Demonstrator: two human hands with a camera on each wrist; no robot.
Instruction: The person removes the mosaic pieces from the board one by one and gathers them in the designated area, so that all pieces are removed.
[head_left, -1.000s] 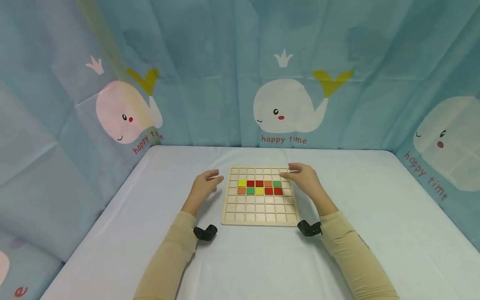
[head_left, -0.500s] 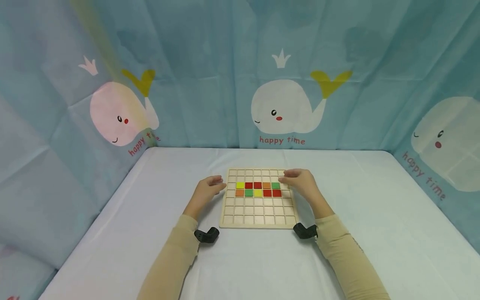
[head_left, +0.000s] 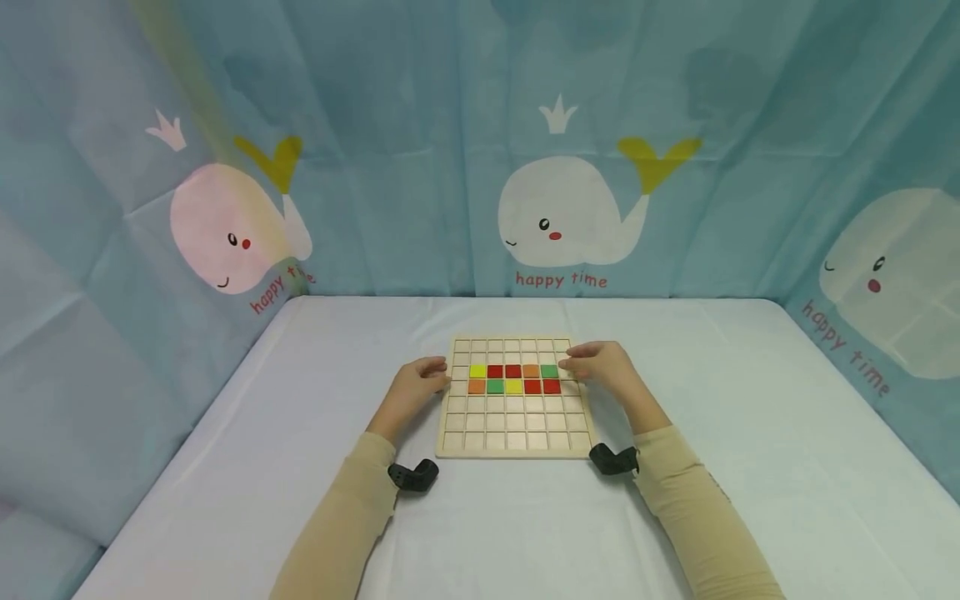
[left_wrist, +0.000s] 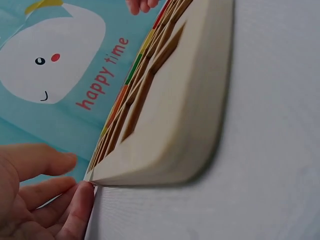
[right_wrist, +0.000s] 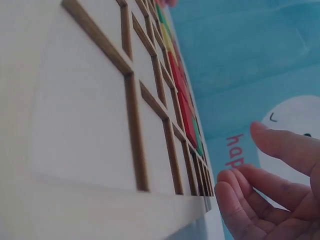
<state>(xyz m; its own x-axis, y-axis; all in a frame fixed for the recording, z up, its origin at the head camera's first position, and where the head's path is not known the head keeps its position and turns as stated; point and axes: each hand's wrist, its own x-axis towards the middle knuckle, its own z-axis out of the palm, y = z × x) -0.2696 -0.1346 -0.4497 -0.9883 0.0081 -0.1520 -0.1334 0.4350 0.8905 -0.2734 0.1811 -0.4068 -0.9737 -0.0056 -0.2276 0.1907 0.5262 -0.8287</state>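
A wooden grid board (head_left: 516,423) lies flat on the table in the head view. Two adjoining rows of square tiles sit in its cells, among them a yellow tile (head_left: 477,372), a red tile (head_left: 513,372), an orange tile (head_left: 477,387) and a green tile (head_left: 549,372). My left hand (head_left: 415,387) is at the board's left side; in the left wrist view its relaxed fingertips (left_wrist: 86,192) meet the board's edge. On the opposite side my right hand (head_left: 606,368) has loosely bent fingers (right_wrist: 232,192) beside the right edge, thumb apart from them. Whether those fingers touch the board is unclear.
A white cloth covers the table (head_left: 480,533). Blue curtains (head_left: 390,208) with printed whales stand behind it and at both sides. Each wrist wears a black device, the left device (head_left: 414,476) and the right device (head_left: 613,459).
Both hands have come down and in toward the board's sides, the left now meeting its edge. The tiles keep their places on the board. The head view has shifted slightly.
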